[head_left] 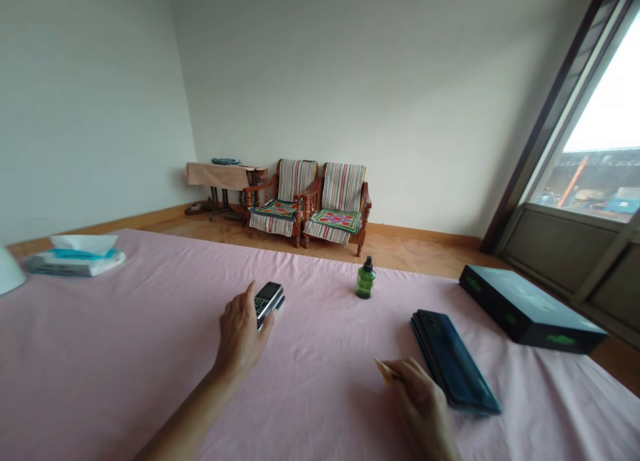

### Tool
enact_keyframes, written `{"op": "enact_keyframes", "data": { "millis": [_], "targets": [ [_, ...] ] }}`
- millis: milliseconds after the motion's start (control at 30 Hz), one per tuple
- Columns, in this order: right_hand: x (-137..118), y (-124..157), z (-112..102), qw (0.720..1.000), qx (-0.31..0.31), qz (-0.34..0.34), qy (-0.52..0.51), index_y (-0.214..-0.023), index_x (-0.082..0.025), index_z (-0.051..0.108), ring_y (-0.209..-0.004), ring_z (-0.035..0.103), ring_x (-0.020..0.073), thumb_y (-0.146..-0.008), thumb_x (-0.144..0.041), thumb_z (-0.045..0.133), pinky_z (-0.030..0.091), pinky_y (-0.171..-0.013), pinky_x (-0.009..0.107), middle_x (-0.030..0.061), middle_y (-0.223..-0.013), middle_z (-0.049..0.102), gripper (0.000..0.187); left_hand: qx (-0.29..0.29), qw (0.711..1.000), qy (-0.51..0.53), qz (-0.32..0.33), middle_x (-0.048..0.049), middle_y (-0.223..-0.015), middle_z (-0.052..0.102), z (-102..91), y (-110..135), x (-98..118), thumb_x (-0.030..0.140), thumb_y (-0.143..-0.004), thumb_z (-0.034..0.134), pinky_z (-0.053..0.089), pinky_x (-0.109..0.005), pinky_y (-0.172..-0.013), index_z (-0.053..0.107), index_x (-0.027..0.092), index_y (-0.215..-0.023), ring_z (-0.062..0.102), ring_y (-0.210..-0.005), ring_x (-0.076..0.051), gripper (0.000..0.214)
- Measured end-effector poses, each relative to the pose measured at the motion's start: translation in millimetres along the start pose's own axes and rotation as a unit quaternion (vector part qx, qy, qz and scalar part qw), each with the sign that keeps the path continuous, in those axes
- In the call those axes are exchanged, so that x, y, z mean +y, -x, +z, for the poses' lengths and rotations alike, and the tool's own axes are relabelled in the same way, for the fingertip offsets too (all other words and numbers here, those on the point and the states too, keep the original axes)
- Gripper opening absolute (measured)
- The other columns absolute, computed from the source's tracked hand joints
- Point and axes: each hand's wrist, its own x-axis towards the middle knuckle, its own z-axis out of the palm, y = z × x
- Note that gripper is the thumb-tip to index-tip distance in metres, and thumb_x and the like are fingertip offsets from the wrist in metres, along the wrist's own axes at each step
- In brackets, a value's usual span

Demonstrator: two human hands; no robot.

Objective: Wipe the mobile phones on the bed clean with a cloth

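My left hand (240, 331) is closed round the side of a keypad mobile phone (269, 294), whose small screen and buttons face up. A bluish edge shows beneath that phone; what it belongs to is partly hidden. Lower right, my right hand (417, 394) is slightly blurred, with its fingers pinched together. A pale, pointed tip (384, 369) sticks out at the fingertips, too unclear to name. Just right of this hand lies a stack of dark blue, glossy slabs like smartphones (455, 361). Beyond both hands stands a green bottle with a black cap (365, 279).
A pink cloth (310, 387) covers the surface. On it are a flat black box (530, 311) at the right and a tissue pack (77, 257) at the far left, beside a white rounded object (9, 271). Two wooden chairs (335, 211) and a small table (220, 174) stand by the wall.
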Motion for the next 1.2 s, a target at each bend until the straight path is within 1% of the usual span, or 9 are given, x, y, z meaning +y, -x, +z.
{"op": "enact_keyframes", "data": {
  "millis": [167, 367, 500, 600, 667, 800, 1000, 1100, 1200],
  "targets": [
    [-4.1, -0.8, -3.7, 0.998, -0.039, 0.014, 0.044, -0.083, -0.019, 0.072, -0.064, 0.056, 0.0151, -0.086, -0.027, 0.055, 0.039, -0.056, 0.021, 0.0031, -0.073, 0.060, 0.019, -0.003, 1.000, 0.022, 0.002, -0.0203, -0.108, 0.061, 13.9, -1.8, -13.2, 0.034, -0.090, 0.039, 0.047, -0.045, -0.083, 0.038, 0.004, -0.132, 0.059, -0.095, -0.034, 0.051],
    [0.9, -0.6, -3.2, 0.998, -0.038, 0.008, 0.052, -0.084, -0.017, 0.071, -0.064, 0.054, 0.0143, -0.089, -0.028, 0.053, 0.037, -0.055, 0.021, 0.0028, -0.072, 0.058, 0.022, 0.015, 0.999, 0.040, 0.009, -0.0215, -0.106, 0.061, 19.9, -2.9, -19.9, 0.040, -0.091, 0.032, 0.048, -0.048, -0.083, 0.046, 0.004, -0.124, 0.058, -0.096, -0.036, 0.051],
    [0.4, 0.3, -4.5, 0.998, -0.035, 0.006, 0.049, -0.084, -0.017, 0.071, -0.063, 0.053, 0.0137, -0.089, -0.028, 0.053, 0.036, -0.054, 0.021, 0.0025, -0.071, 0.057, 0.022, 0.053, 0.998, 0.041, 0.016, -0.0198, -0.106, 0.059, 3.9, -3.3, -5.4, 0.039, -0.093, 0.032, 0.046, -0.051, -0.085, 0.049, 0.007, -0.121, 0.056, -0.098, -0.037, 0.046],
    [-1.9, 0.2, -5.4, 0.998, -0.035, 0.006, 0.046, -0.083, -0.017, 0.071, -0.062, 0.053, 0.0136, -0.089, -0.029, 0.053, 0.036, -0.054, 0.021, 0.0023, -0.071, 0.057, 0.023, 0.078, 0.986, 0.133, 0.056, -0.0189, -0.117, 0.054, -8.0, 3.7, 16.4, 0.038, -0.094, 0.038, 0.044, -0.048, -0.094, 0.042, 0.010, -0.129, 0.053, -0.109, -0.034, 0.044],
    [-3.2, -0.4, -5.5, 0.998, -0.033, 0.008, 0.049, -0.082, -0.017, 0.071, -0.062, 0.053, 0.0136, -0.089, -0.030, 0.053, 0.036, -0.053, 0.022, 0.0024, -0.070, 0.057, 0.024, 0.040, 0.975, 0.200, 0.091, -0.0162, -0.123, 0.052, -9.9, 14.1, 32.9, 0.034, -0.095, 0.039, 0.043, -0.046, -0.097, 0.036, 0.016, -0.134, 0.051, -0.115, -0.031, 0.043],
    [-4.3, -0.9, -6.1, 0.998, -0.027, 0.012, 0.055, -0.082, -0.016, 0.071, -0.062, 0.054, 0.0138, -0.089, -0.031, 0.054, 0.036, -0.054, 0.022, 0.0028, -0.070, 0.057, 0.023, -0.109, 0.942, 0.269, 0.168, -0.0116, -0.125, 0.053, -1.8, 41.1, 59.8, 0.024, -0.095, 0.041, 0.047, -0.041, -0.097, 0.033, 0.023, -0.137, 0.053, -0.117, -0.026, 0.044],
    [-5.2, -0.2, -9.0, 0.998, -0.028, 0.014, 0.048, -0.083, -0.017, 0.072, -0.064, 0.055, 0.0145, -0.088, -0.027, 0.054, 0.038, -0.055, 0.022, 0.0032, -0.072, 0.059, 0.021, -0.171, 0.917, 0.323, 0.160, -0.0068, -0.120, 0.059, -2.7, 67.2, 79.2, 0.016, -0.083, 0.059, 0.050, -0.042, -0.095, 0.034, 0.029, -0.138, 0.058, -0.111, -0.027, 0.062],
    [-5.3, -0.6, -9.6, 0.998, -0.027, 0.017, 0.050, -0.085, -0.017, 0.072, -0.065, 0.057, 0.0144, -0.088, -0.026, 0.053, 0.039, -0.056, 0.022, 0.0030, -0.073, 0.059, 0.021, -0.224, 0.894, 0.359, 0.148, -0.0079, -0.126, 0.055, -13.4, 72.4, 86.5, 0.022, -0.074, 0.075, 0.049, -0.044, -0.098, 0.034, 0.030, -0.138, 0.056, -0.114, -0.029, 0.076],
    [-5.3, -1.3, -10.3, 0.998, -0.022, 0.015, 0.061, -0.085, -0.017, 0.072, -0.065, 0.057, 0.0142, -0.088, -0.025, 0.053, 0.040, -0.057, 0.022, 0.0028, -0.073, 0.060, 0.020, -0.281, 0.857, 0.402, 0.159, -0.0079, -0.121, 0.057, -21.6, 72.8, 92.1, 0.033, -0.071, 0.080, 0.053, -0.040, -0.088, 0.035, 0.030, -0.138, 0.061, -0.099, -0.026, 0.081]
  ]
}}
